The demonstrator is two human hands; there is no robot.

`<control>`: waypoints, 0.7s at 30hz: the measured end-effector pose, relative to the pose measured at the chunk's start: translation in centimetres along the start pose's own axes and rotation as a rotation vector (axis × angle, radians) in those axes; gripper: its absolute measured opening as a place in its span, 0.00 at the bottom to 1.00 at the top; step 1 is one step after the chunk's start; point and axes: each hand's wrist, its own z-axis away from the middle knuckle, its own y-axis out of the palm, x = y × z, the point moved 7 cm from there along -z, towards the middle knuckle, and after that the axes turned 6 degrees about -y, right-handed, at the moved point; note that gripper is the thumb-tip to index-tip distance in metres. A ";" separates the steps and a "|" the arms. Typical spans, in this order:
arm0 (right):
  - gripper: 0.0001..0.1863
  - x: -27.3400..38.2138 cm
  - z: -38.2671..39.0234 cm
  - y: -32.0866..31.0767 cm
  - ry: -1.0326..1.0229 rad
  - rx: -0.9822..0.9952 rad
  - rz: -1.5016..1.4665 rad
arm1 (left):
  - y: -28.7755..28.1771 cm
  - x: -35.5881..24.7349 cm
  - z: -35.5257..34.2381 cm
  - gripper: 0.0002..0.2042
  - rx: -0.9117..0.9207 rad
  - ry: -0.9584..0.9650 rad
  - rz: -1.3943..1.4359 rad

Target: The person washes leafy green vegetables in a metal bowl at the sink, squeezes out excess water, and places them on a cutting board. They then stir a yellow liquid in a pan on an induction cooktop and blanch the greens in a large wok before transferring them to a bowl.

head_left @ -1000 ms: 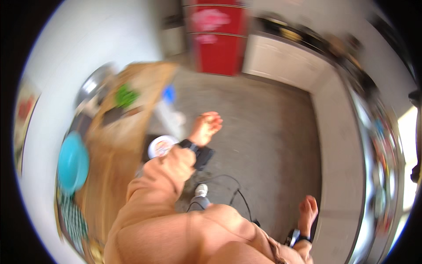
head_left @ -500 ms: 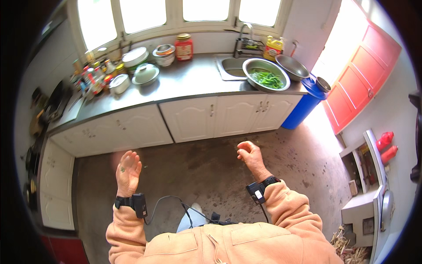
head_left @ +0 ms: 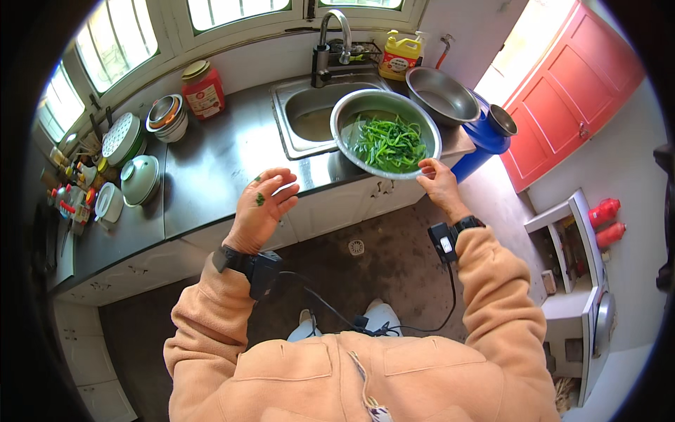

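Observation:
A wide metal basin (head_left: 340, 144) of green leafy stems (head_left: 392, 141) in water stands at the counter's front, overlapping the right side of the sink (head_left: 285, 116). My right hand (head_left: 441, 188) is at the basin's near right rim, its fingers bent closed on the edge. My left hand (head_left: 264, 209) is raised in front of the counter, left of the basin, with fingers apart and nothing held. Small bits of green leaf stick to it. Both wrists carry black strapped devices joined to cables.
An empty metal basin (head_left: 444, 95) sits behind right, by a blue bin (head_left: 485, 141) and a red door (head_left: 562, 98). A faucet (head_left: 323, 56) and yellow jug (head_left: 401, 55) are behind the sink. A red jar (head_left: 204, 91), bowls (head_left: 167, 116) and a lidded pot (head_left: 140, 179) line the left.
I have come closer to the counter and sink. My right hand has moved from open air to the basin's rim. My left hand has come forward, still spread.

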 end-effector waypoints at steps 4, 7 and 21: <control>0.24 -7.1 -10.6 2.4 -0.126 0.242 0.411 | 5.4 1.5 -8.5 0.10 0.001 0.024 -0.020; 0.35 -12.4 -15.0 5.4 -0.127 0.466 0.587 | 8.6 4.5 -13.2 0.09 -0.071 0.000 -0.021; 0.11 -10.1 -30.8 -1.6 -0.053 0.763 -0.262 | 14.7 7.9 -28.4 0.10 -0.209 -0.085 0.016</control>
